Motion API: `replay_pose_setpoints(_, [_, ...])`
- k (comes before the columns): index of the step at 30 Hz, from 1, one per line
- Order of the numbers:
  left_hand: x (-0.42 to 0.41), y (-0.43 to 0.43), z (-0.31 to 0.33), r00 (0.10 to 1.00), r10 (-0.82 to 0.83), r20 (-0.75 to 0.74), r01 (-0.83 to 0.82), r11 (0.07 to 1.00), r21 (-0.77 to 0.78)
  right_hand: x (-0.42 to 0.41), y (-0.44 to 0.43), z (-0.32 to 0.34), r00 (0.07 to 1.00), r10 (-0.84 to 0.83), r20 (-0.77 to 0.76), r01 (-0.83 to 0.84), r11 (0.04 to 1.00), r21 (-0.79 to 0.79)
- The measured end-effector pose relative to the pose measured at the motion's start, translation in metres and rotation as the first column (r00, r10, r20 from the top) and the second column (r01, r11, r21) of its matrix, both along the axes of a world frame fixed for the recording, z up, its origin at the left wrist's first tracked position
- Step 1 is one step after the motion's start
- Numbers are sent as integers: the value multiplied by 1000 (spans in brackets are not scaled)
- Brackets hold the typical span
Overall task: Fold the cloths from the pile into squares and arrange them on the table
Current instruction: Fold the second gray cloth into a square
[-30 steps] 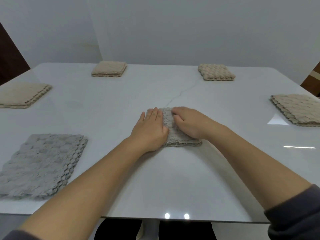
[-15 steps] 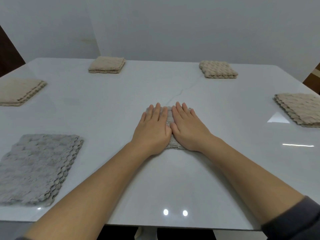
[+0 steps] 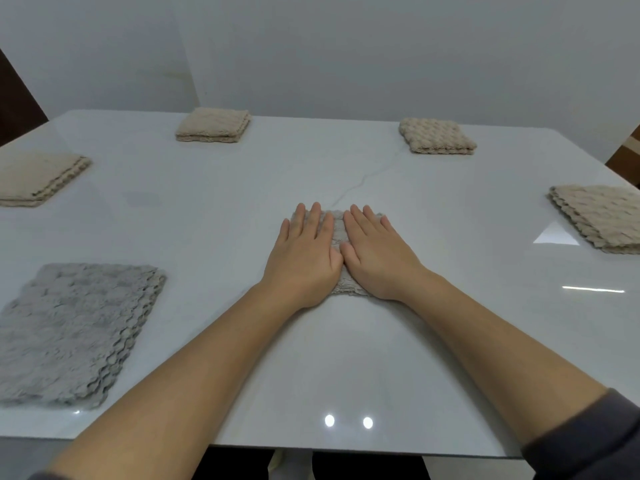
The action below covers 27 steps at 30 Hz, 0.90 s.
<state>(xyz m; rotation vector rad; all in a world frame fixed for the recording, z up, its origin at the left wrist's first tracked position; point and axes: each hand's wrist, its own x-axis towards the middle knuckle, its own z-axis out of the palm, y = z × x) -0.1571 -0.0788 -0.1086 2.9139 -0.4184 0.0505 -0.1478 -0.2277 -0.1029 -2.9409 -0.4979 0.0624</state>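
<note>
Small grey cloth (image 3: 338, 227) sits mid-table, folded to a near-square pad and mostly hidden under both hands. Left grip (image 3: 304, 251) and right grip (image 3: 375, 252) lie palm-down on it side by side, thumbs touching. Fingers are straight and flat, pressing down, pinching nothing. Table (image 3: 346, 358) is glossy white, likely slick under fabric. The cloth looks soft, thick, knobbly and light. It probably springs open once let go, hence the flattening. Best hold, as a guess: pinch all stacked layers at the near edge, or take two opposite sides so the folds stay together. Lifting by one corner would likely unfold it. Grey pile (image 3: 72, 327) lies near-left on the table. Beige squares (image 3: 213, 125), four of them, sit along the far and side edges, well apart.
</note>
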Motion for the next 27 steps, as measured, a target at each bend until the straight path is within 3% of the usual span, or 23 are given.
replay_pose_setpoints(8, [1,0,2,998,13,-54,-13,1000,-4,0,0,0,1000,-12,-16,12,999,38])
replay_pose_setpoints(14, [2,-3,2,996,51,-70,-51,999,3,-2,3,1,992,-109,-69,114,990,80])
replay_pose_setpoints(23, [0,-4,2,988,128,-88,-132,990,-45,-1,3,5,987,-124,-106,129,990,47])
replay_pose_setpoints(27, [25,13,23,986,165,-35,-168,956,-239,9,-1,20,978,-119,-172,131,990,59])
